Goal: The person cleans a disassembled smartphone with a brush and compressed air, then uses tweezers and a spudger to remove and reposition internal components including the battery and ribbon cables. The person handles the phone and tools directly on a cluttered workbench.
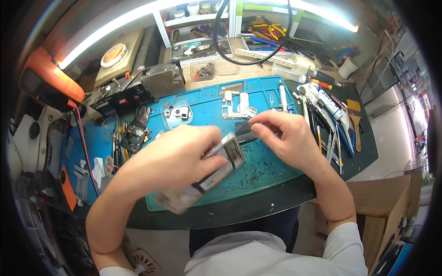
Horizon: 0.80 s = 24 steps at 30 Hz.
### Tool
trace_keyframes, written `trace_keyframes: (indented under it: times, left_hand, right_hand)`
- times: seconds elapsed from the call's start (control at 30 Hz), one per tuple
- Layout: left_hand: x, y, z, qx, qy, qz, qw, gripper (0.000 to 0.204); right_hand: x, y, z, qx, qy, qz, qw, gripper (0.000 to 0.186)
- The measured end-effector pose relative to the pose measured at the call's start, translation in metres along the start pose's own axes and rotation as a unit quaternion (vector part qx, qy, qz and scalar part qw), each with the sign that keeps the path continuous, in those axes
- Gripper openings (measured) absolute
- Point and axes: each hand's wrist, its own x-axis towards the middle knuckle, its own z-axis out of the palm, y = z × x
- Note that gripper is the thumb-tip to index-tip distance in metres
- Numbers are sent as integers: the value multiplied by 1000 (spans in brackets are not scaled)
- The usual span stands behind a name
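Observation:
My left hand (195, 149) is wrapped round an open phone housing (221, 168) with a pale metal rim, tilted above the mat and smeared by motion at its lower end. My right hand (287, 135) is closed in a pinch, thumb and forefinger almost together. At those fingertips is a dark grey flat piece (245, 130) that looks like a phone battery; whether the fingers grip it or something smaller I cannot tell. Beyond it a pale bare phone circuit board (239, 105) lies on the blue work mat (207, 99). A clear dish (177, 115) with camera parts sits farther left.
Tweezers, pens and a white tube (328, 103) crowd the right, beside a wooden-handled brush (355, 119). A syringe (283, 94) lies behind my right hand. An orange multimeter (50, 78) with a red lead stands at the left. A black cable loop (252, 60) hangs over the back.

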Motion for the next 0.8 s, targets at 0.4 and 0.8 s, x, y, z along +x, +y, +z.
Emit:
trace_keyframes:
  times: [0.4, 0.8]
  left_hand:
    - [-24, -23, 38, -669, 24, -92, 737, 46]
    - [-28, -16, 49, -714, 33, -121, 689, 46]
  right_hand:
    - [-2, -2, 9, 479, -234, 182, 826, 45]
    - [-2, -8, 17, 435, -248, 214, 839, 44]
